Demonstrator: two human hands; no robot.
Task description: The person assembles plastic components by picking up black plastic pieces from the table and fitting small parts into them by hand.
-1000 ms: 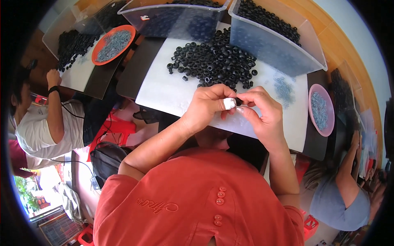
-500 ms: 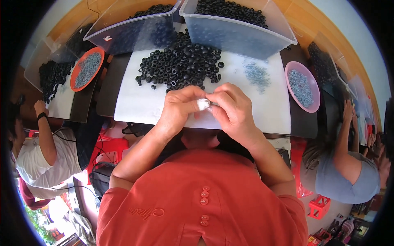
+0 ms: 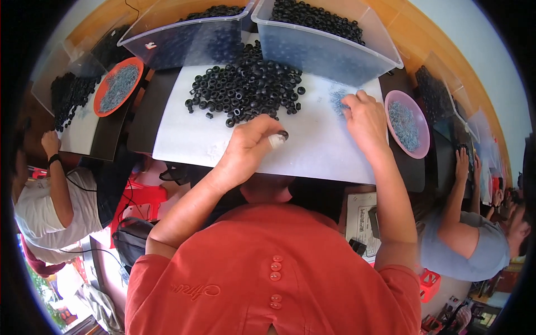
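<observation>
Between thumb and forefinger, my left hand (image 3: 245, 149) grips a small black ring-shaped part (image 3: 285, 134) above the white work sheet (image 3: 312, 159). White wrapping covers the tip of its thumb. My right hand (image 3: 366, 124) reaches to the right side of the sheet, fingertips pinched together at a scatter of tiny silvery-blue pieces (image 3: 336, 100). What those fingertips hold, if anything, is too small to make out. Just beyond my left hand lies a heap of black ring-shaped parts (image 3: 245, 86).
Two clear plastic bins (image 3: 329, 56) of black parts stand along the back. A pink bowl (image 3: 425, 137) of silvery pieces sits right, an orange bowl (image 3: 99, 106) left. Co-workers sit on both sides; one person's hand (image 3: 50, 144) rests at the left table.
My hands were together at the middle. The right one has moved away to the right, down to the silvery pieces. My left hand stays near its place, still holding the black part.
</observation>
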